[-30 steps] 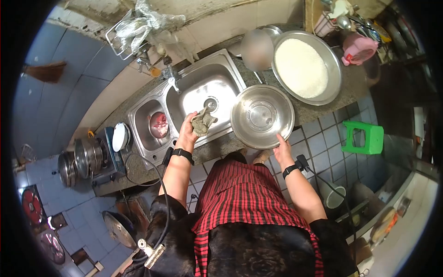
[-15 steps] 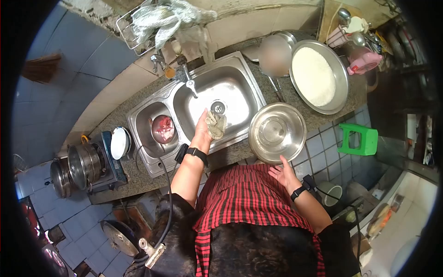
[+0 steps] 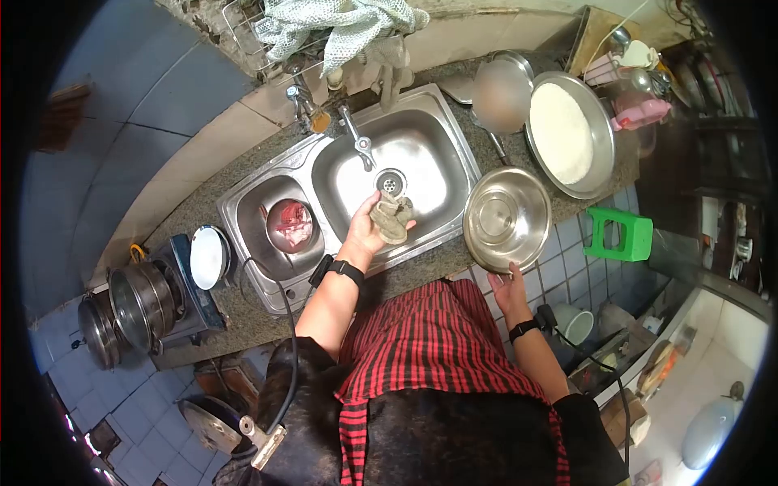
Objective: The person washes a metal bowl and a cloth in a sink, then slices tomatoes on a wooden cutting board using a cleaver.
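Observation:
My left hand (image 3: 365, 234) is over the near edge of the large sink bowl (image 3: 334, 174), its fingers around a crumpled grey-beige cloth (image 3: 391, 222). At the near rim of a shiny metal basin (image 3: 531, 212), my right hand (image 3: 509, 293) grips the edge, thumb on the rim and the other fingers partly hidden below. The basin overhangs the counter's front edge, right of the sink, and looks bare inside. In the smaller sink bowl (image 3: 253, 212) sits a round bowl with red raw meat (image 3: 293, 226).
A faucet (image 3: 361, 144) reaches over the large sink bowl. Right of it stands a big metal basin of white grains (image 3: 561, 134). Pots (image 3: 139, 298) and a white bowl (image 3: 208, 257) are at left. A green stool (image 3: 620, 235) stands on the floor; a cable crosses my left arm.
The view has shifted slightly. My left hand has turned the cloth, and its fingertips now show beyond it. My right hand's spread fingers have drawn closer together at the basin's rim.

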A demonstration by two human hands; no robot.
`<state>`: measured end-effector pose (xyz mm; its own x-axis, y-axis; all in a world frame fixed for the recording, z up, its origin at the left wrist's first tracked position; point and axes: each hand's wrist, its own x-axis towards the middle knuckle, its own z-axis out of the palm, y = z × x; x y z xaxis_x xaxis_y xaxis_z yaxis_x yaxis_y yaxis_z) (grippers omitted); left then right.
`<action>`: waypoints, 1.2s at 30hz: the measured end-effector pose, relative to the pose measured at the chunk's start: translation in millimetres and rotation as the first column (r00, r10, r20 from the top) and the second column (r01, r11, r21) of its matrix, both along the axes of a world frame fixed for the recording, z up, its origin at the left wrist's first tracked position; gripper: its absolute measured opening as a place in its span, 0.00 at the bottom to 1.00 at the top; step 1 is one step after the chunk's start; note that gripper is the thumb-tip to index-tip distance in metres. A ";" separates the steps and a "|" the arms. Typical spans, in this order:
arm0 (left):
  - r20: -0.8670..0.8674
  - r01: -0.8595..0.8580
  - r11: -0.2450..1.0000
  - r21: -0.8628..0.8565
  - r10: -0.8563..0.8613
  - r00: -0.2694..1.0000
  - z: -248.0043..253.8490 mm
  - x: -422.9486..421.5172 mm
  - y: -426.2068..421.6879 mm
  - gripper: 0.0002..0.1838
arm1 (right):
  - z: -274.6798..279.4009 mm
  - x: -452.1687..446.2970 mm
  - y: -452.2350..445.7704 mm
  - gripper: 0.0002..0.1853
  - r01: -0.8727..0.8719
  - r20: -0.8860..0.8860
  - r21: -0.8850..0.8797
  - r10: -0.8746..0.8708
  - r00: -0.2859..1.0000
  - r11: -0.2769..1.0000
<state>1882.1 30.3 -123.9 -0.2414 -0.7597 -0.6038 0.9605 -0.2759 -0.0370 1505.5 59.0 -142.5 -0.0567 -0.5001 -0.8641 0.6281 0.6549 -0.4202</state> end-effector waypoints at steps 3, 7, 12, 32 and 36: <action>0.032 -0.047 0.997 0.064 0.045 0.998 -21.0 0.1 8.2 0.17 | -5.2 5.9 12.3 0.33 -0.161 -0.064 0.181 0.175 0.982 0.970; -0.091 0.014 0.967 0.255 0.010 0.996 -20.7 -0.2 10.1 0.14 | 47.7 85.8 0.6 0.39 -0.662 -0.045 0.018 0.662 0.748 0.749; -0.067 0.185 0.982 -0.024 -0.186 0.980 -1.6 -9.8 21.6 0.14 | 42.3 209.3 -64.1 0.30 -0.895 -0.637 -0.383 0.637 0.434 0.227; 0.485 -0.046 0.947 0.317 -0.120 0.866 -33.4 -13.4 -11.8 0.14 | 2.7 276.9 -106.5 0.18 -0.979 -0.839 0.007 0.534 0.106 0.205; -0.045 0.115 0.992 -0.044 -0.117 0.992 -83.8 22.5 -6.9 0.20 | 51.2 297.5 -57.0 0.15 -0.958 -0.940 -0.068 0.303 0.155 0.279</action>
